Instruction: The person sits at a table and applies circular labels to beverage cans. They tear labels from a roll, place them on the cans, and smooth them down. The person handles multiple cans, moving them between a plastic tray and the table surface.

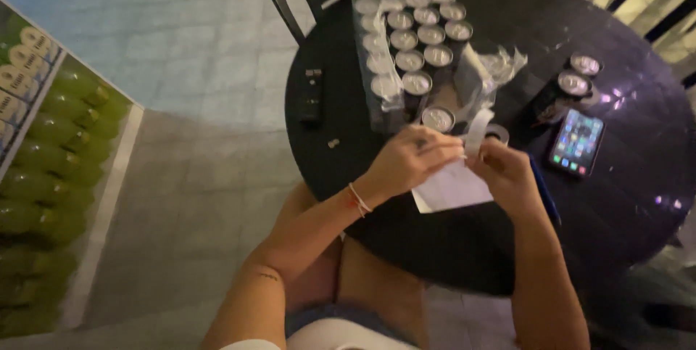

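Pinching a white paper sheet [451, 187] between them, the left hand [409, 161] and right hand [505, 174] work near the round black table's [464, 248] front edge; cans [409, 38] crowd behind, phone [577, 142] just right.

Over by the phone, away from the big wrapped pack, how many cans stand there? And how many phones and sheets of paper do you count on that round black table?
Cans beside the phone: 2
Phone: 1
Paper sheet, held by the left hand and the right hand: 1
Total: 4
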